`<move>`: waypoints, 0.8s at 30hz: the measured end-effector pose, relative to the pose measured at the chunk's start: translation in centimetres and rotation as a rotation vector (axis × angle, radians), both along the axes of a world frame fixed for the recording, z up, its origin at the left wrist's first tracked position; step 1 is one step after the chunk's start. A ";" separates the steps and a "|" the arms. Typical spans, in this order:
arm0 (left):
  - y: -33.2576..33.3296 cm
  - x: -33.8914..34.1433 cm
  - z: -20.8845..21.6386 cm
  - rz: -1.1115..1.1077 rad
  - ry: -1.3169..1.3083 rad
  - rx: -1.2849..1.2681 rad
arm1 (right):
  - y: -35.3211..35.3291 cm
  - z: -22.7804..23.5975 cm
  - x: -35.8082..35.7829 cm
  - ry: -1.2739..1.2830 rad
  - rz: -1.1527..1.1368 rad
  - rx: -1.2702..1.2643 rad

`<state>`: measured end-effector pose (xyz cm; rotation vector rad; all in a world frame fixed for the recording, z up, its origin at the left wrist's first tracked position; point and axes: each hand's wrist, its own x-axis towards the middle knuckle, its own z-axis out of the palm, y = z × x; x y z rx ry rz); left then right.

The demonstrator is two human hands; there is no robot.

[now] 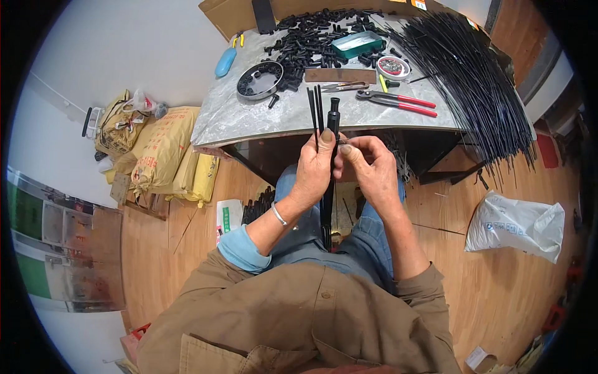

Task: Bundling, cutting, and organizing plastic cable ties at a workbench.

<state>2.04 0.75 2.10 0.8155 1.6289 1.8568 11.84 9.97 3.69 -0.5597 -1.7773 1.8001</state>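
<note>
My left hand (313,167) is closed round a black tube (334,119) with a stepped, flared top. Several thin black rods (315,111) stand up from the same grip, left of the tube. The tube points up before the table's front edge, and a long dark length runs down below my hands between my knees. Just right of the tube, my right hand (375,168) pinches with thumb and fingers at its side. Whatever small piece lies in that pinch is too hidden to make out.
On the table (212,121) lie red-handled pincers (398,103), scissors (346,86), a round tray (260,80), a green box (358,45) and heaped black fittings (305,47). Long black rods (470,87) overhang the right edge. A white bag (516,227) and yellow sacks (165,149) flank me.
</note>
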 end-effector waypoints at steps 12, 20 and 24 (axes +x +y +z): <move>0.5 1.0 0.3 -0.088 -0.147 0.082 | 1.1 0.0 0.1 0.065 -0.015 -0.003; 0.5 0.4 -0.6 -0.077 -0.135 0.113 | 2.5 -3.5 0.1 0.151 0.161 -0.008; 0.3 0.7 -0.4 -0.167 -0.098 0.158 | 11.7 -1.9 -0.6 -0.115 -0.473 0.815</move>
